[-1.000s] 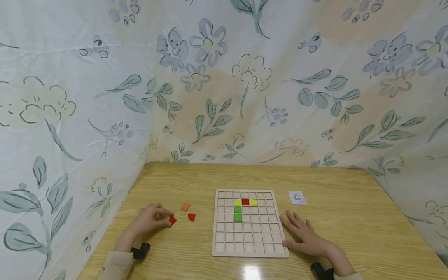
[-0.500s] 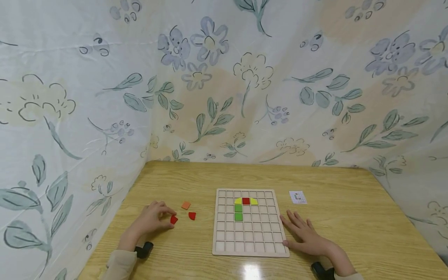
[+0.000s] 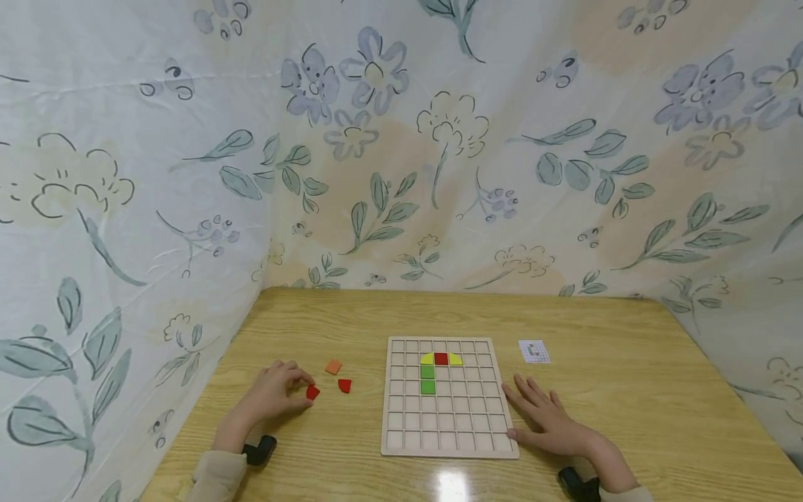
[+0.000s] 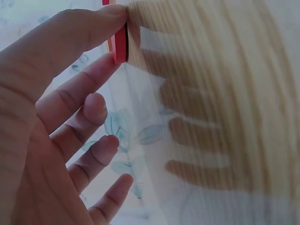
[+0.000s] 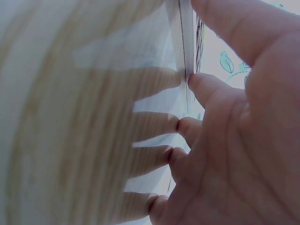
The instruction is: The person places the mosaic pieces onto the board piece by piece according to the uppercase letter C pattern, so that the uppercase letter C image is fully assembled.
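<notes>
On the left of the table in the head view, my left hand [image 3: 272, 395] pinches a small red tile [image 3: 312, 392] between thumb and index finger. The left wrist view has this red tile [image 4: 121, 44] edge-on against the wood, the other fingers loose. A red quarter-round tile [image 3: 344, 385] and an orange square tile [image 3: 334, 367] lie just beyond. My right hand [image 3: 552, 425] rests with fingers spread along the right edge of the pale grid board [image 3: 452, 443]. In the board sit two green squares [image 3: 428, 379], a red square [image 3: 441, 358] and two yellow rounded tiles [image 3: 456, 359].
A small printed card [image 3: 534, 351] with a grid pattern lies right of the board's far corner. The wood-grain table [image 3: 677, 411] meets a floral cloth [image 3: 458, 209] at the back and both sides.
My left hand has shifted slightly to the right with the red tile between its fingers. The right hand stays by the board's edge, and the tiles in the board are the same.
</notes>
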{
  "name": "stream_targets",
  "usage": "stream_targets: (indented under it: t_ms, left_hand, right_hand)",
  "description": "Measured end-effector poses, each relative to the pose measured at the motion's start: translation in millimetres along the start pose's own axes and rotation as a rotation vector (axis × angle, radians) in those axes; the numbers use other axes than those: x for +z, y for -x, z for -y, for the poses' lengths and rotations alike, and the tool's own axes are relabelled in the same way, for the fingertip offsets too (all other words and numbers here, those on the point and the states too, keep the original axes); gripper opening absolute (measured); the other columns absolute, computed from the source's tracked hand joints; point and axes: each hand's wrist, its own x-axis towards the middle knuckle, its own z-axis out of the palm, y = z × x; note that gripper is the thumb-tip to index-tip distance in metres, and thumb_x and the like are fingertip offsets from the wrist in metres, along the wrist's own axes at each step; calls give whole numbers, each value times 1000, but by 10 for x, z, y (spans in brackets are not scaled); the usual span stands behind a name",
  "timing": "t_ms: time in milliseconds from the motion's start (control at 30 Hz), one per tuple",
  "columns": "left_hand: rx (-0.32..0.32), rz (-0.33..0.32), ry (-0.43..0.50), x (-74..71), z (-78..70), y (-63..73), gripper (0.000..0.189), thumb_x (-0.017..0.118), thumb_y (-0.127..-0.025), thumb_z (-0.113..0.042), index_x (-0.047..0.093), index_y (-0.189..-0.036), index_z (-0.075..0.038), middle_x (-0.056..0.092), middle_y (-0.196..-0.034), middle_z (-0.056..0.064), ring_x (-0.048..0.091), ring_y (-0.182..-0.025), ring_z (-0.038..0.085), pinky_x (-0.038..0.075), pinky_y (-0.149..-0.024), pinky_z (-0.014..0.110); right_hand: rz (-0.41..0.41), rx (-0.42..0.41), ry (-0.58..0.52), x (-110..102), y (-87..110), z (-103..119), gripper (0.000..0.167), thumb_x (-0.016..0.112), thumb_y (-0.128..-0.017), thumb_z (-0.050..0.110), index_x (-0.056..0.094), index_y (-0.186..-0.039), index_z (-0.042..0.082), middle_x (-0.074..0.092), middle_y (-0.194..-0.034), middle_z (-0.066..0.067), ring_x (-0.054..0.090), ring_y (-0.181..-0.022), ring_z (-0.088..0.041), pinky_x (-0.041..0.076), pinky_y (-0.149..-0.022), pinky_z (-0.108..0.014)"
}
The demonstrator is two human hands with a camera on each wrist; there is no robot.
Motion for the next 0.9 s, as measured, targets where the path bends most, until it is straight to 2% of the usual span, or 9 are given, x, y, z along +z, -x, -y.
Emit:
stream_targets:
  t_ms: [267,500,733,900]
  left_hand:
    - [27,-45,26,35,-78,-30,26,79,-71,-35,69,-92,-25,52,-81,-12,39,-79,8,32,-80,45]
    - [52,-85,32,87,-184,-90,28,79,-70,-32,69,-94,-21,56,-86,-7,43,-85,12,32,-82,47]
    - [69,-126,1,177,-277,-186,33,81,-68,-35,70,-95,-20,53,-79,-9,43,-80,9,34,-80,45]
    - [80,-157,23,230,-378,-239,33,82,-65,-33,70,-93,-19,53,-78,-8,44,-79,10,34,-81,49]
  right_hand:
    - [2,3,-3,-12,2,2,75,61,-87,36,24,-147,8,6,-151,-27,-2,-135,-53,-8,-95,-71]
    - [7,-7,-5,-22,-2,6,75,61,-87,35,24,-147,8,6,-151,-27,-2,-134,-53,-8,-95,-71]
    - [16,-1,-3,-32,-3,4,75,61,-88,35,23,-147,8,5,-151,-27,-3,-135,-53,-8,-95,-71]
    - [15,-3,-2,-31,0,1,75,61,-87,35,24,-147,8,6,-151,-27,-2,-134,-53,-8,-95,-71]
